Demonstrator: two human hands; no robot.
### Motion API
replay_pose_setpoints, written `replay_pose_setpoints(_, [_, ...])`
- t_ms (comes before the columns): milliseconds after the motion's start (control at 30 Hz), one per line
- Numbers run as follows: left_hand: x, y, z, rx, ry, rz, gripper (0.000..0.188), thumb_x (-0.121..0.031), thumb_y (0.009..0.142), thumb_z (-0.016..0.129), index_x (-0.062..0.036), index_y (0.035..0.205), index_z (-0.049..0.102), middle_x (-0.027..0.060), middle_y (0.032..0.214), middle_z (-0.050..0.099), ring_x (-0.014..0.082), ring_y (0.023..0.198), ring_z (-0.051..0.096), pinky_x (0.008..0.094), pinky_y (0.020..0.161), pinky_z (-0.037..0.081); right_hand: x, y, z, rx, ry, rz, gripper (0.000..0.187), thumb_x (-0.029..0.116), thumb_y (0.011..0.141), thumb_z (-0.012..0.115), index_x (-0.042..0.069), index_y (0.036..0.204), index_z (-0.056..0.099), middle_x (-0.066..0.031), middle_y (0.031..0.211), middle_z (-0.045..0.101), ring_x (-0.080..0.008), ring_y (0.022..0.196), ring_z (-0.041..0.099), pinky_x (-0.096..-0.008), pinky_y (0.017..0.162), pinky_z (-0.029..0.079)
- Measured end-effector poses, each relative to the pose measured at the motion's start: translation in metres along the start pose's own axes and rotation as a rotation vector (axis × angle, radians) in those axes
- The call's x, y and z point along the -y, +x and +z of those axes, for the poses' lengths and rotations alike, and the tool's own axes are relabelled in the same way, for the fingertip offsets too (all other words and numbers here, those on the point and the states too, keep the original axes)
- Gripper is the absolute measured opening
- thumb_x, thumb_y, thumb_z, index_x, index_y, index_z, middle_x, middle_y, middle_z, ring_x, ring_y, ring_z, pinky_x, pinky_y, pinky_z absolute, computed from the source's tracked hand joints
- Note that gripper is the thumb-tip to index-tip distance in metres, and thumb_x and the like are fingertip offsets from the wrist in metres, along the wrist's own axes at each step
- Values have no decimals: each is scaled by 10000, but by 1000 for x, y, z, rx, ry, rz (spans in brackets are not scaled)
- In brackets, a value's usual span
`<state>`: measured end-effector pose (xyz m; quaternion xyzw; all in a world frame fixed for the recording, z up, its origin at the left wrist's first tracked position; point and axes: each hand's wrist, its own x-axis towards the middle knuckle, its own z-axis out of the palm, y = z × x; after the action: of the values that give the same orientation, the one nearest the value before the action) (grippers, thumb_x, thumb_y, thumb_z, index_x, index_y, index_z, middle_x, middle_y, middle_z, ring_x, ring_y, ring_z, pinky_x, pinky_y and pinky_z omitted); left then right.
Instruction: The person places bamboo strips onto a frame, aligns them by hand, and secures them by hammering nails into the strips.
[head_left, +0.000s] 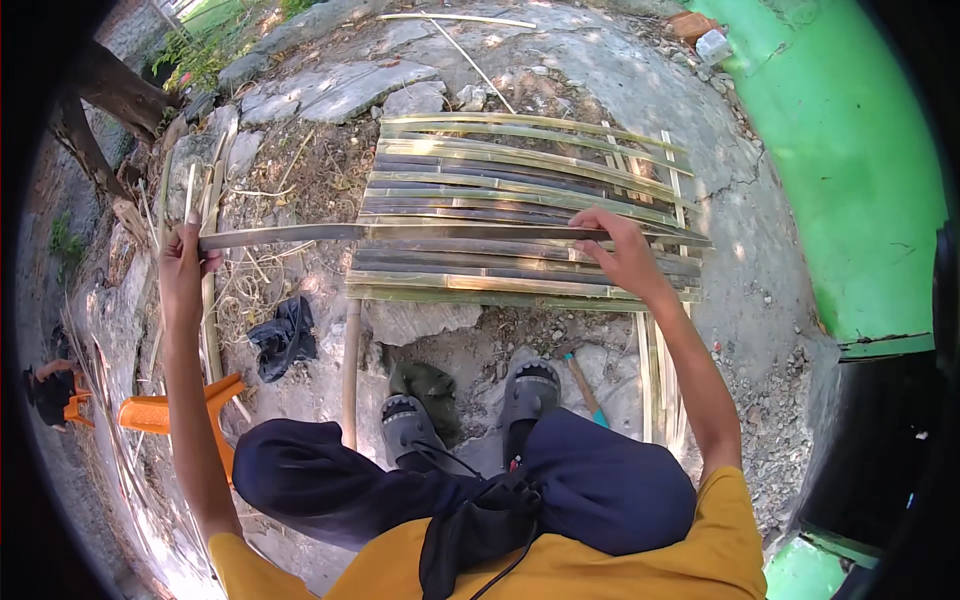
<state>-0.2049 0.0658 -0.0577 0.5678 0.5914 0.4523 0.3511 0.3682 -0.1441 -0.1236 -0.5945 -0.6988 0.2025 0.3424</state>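
Observation:
A long, dark bamboo slat [420, 232] stretches level between my hands, above a panel of split-bamboo slats [500, 292]. My left hand [184, 262] is closed around the slat's left end, out past the panel's left edge. Over the panel's right part, my right hand [622, 252] pinches the same slat between thumb and fingers, a little short of its right end. The panel's slats run side by side, some dark and some pale yellow-green, with gaps between several at the far side. Pale bamboo poles lie crosswise under them at the right.
Beside my right shoe is a hammer-like tool with a teal grip [598, 412]. A black plastic bag [284, 338] and an orange plastic chair [150, 412] are at the left. Loose bamboo strips [212, 290] lie left; a green wall [850, 170] stands right.

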Motion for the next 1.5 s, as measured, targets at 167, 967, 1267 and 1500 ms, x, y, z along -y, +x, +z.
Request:
replay_pose_setpoints(167, [141, -37, 76, 209, -53, -316, 414, -380, 1048, 657, -4, 876, 635, 68, 798, 672, 149, 663, 703, 284, 629, 626, -29, -81, 20, 77, -126, 74, 289, 75, 888, 723, 81, 1177, 729, -142, 1003, 671, -384, 924, 665, -448, 809, 532])
replay_pose_setpoints(967, [302, -105, 155, 185, -73, -387, 281, -213, 946, 787, 24, 1097, 767, 61, 929, 771, 101, 793, 680, 272, 721, 558, -113, -169, 140, -115, -333, 378, 257, -6, 864, 709, 73, 1109, 703, -126, 1099, 658, -366, 1041, 640, -454, 903, 503])
replay_pose_setpoints(1267, [307, -108, 157, 187, -113, -411, 265, -220, 962, 774, 4, 1103, 761, 43, 936, 759, 101, 839, 679, 278, 742, 549, -117, -166, 141, -188, -390, 360, 234, 31, 842, 749, 72, 1068, 709, -112, 1089, 651, -345, 1072, 623, -452, 948, 474])
replay_pose_setpoints(1500, [317, -107, 166, 195, -92, -369, 315, -271, 1025, 687, -6, 1190, 729, 52, 1055, 735, 102, 868, 669, 281, 762, 532, -113, -163, 143, -195, -375, 347, 245, 39, 833, 759, 74, 1069, 701, -108, 1093, 651, -345, 1071, 624, -455, 950, 476])
